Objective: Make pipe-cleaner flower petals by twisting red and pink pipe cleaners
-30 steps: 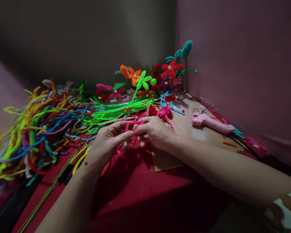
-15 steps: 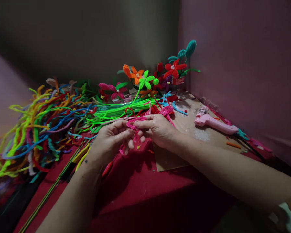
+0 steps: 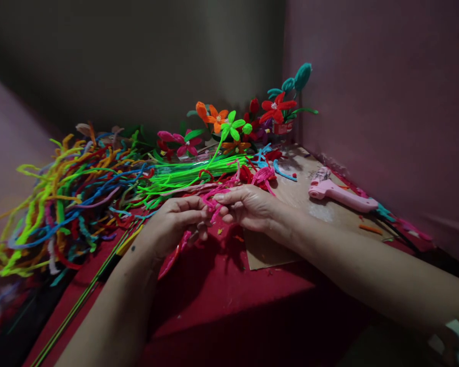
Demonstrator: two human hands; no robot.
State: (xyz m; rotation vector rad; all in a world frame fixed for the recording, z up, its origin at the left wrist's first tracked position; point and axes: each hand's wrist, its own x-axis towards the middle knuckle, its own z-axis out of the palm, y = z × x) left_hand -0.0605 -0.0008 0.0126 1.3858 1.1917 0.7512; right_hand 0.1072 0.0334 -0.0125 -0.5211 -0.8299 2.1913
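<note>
Between my two hands is a bent pink pipe cleaner (image 3: 213, 205), looped and partly hidden by the fingers. My left hand (image 3: 181, 221) pinches its left side with thumb and fingers. From the right, my right hand (image 3: 243, 206) grips it with the thumb on top. Just behind the hands lies a bundle of bright green pipe cleaners (image 3: 191, 172). A folded pink pipe-cleaner piece (image 3: 263, 176) rests beyond my right hand. Below my left wrist, a red piece (image 3: 170, 262) lies on the red cloth (image 3: 229, 300).
A tangled heap of multicoloured pipe cleaners (image 3: 72, 193) spreads at the left. Finished flowers in orange (image 3: 218, 120), green (image 3: 232, 126) and red (image 3: 277, 108) stand at the back. On a cardboard sheet (image 3: 268, 255) at the right lies a pink glue gun (image 3: 342, 196).
My hands have lowered slightly, and the fingers have shifted on the pink pipe cleaner. Its loop, wide and rounded before, now looks more bunched, with an end pointing down.
</note>
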